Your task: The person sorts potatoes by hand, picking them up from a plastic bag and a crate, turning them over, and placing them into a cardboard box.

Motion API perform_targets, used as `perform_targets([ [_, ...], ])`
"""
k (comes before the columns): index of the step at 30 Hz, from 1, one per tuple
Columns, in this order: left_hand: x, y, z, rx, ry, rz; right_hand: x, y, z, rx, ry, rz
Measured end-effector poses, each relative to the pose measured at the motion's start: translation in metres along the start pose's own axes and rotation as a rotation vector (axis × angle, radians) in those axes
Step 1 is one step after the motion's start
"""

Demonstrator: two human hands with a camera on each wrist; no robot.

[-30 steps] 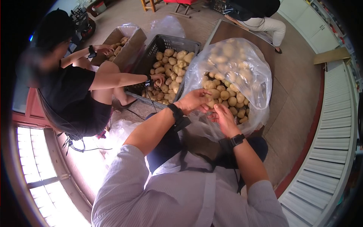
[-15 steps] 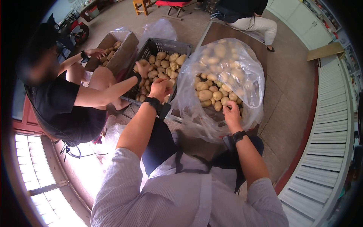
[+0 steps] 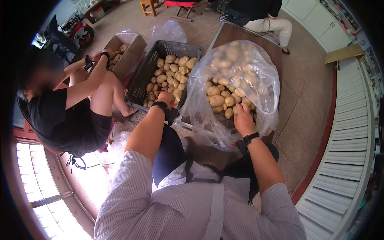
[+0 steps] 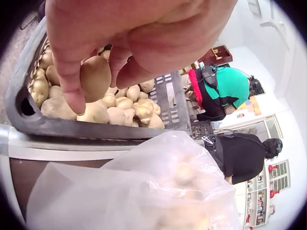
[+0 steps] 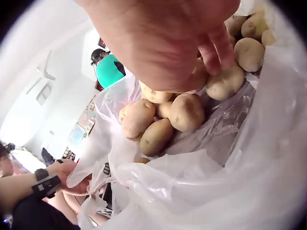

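My left hand (image 3: 167,99) is above the near end of the dark plastic crate (image 3: 140,93), which is heaped with potatoes. It holds a potato (image 4: 95,79) between its fingers, over the others in the crate. Inside the mouth of a clear plastic bag (image 3: 208,128), my right hand (image 3: 244,120) bends its fingers over a potato (image 5: 199,76) in the pile. Its fingertips touch a neighbouring potato (image 5: 224,84); the thumb is hidden in the right wrist view. Several more potatoes (image 5: 187,112) lie below the palm.
On the left a seated person in black (image 3: 52,116) reaches toward a cardboard box (image 3: 136,44) holding potatoes. The bag rests on a brown board (image 3: 228,36). Another person in white trousers (image 3: 276,30) sits beyond it. White slatted panels (image 3: 340,132) line the right side.
My hands have parted from around a potato; the left moved to the crate, the right farther into the bag's mouth. The seated person's hand left the crate and went toward the cardboard box.
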State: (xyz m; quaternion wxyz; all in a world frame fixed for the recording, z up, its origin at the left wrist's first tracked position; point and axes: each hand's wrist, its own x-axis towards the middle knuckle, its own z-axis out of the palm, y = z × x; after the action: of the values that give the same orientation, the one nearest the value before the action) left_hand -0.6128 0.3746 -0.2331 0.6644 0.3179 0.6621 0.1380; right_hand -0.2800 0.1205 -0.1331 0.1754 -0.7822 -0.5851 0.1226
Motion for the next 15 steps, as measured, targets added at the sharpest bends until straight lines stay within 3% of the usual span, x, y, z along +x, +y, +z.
perform_targets([
  [10,-0.038,0.01,0.018,-0.08,0.134,-0.01,-0.013,0.004,0.007,-0.223,0.019,-0.11],
  [12,-0.049,0.011,0.023,-0.159,-0.005,0.252,-0.014,0.004,0.008,-0.226,0.016,-0.136],
  [15,-0.103,0.029,0.047,-0.249,0.1,0.279,-0.017,0.001,0.006,-0.204,0.001,-0.121],
])
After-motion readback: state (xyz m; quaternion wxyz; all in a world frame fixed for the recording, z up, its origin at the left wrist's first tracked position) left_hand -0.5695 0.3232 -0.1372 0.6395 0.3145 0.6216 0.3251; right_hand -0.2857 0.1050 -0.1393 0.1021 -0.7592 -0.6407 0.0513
